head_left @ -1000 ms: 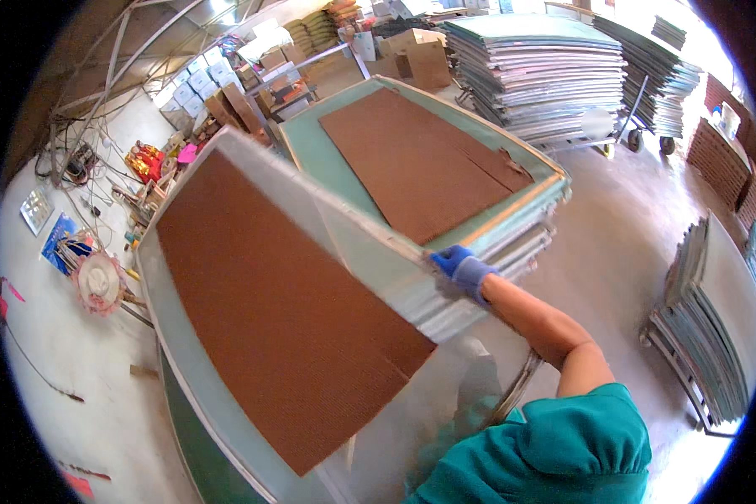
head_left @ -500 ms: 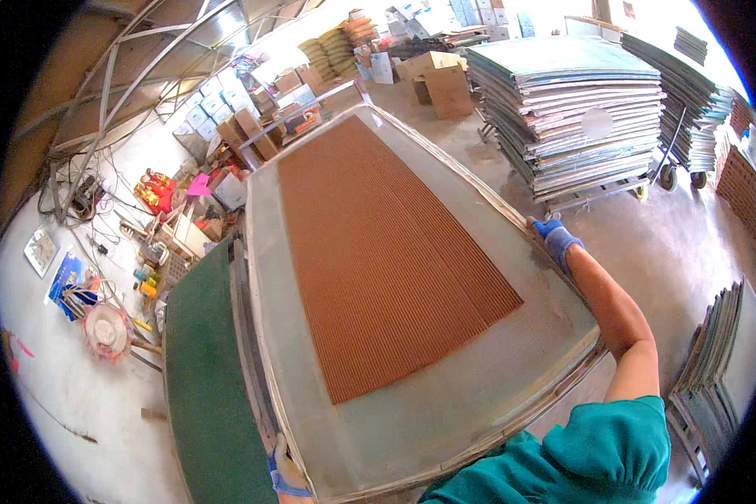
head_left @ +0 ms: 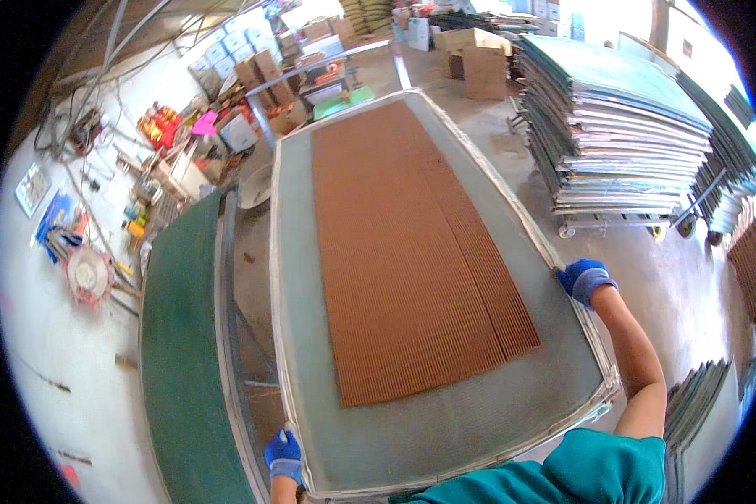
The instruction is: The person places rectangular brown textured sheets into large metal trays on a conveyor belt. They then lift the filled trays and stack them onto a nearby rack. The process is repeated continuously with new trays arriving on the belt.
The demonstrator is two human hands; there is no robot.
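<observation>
A long mesh screen (head_left: 420, 445) with a pale wrapped rim lies in front of me, stretching away from my body. On it rests a brown sheet of thin parallel strands (head_left: 403, 277), with a lengthwise seam toward its right side. My left hand (head_left: 284, 454), in a blue glove with a grey cuff, is closed round the near left edge of the screen. Farther up on the opposite side, my right hand (head_left: 585, 281) grips the right rim in a matching glove. Fingers of both hands are partly hidden by the rim.
A dark green board (head_left: 189, 353) lies to the left, apart from the screen. Stacked screens (head_left: 630, 143) stand on a wheeled cart at the right, and more panels (head_left: 701, 412) lean at the lower right. A metal rail (head_left: 319, 65) and cardboard boxes (head_left: 483, 71) are beyond.
The screen has shifted away from the green board, widening the gap between them. Both hands have stayed on its edges. My view has turned, showing a metal rail at the far end.
</observation>
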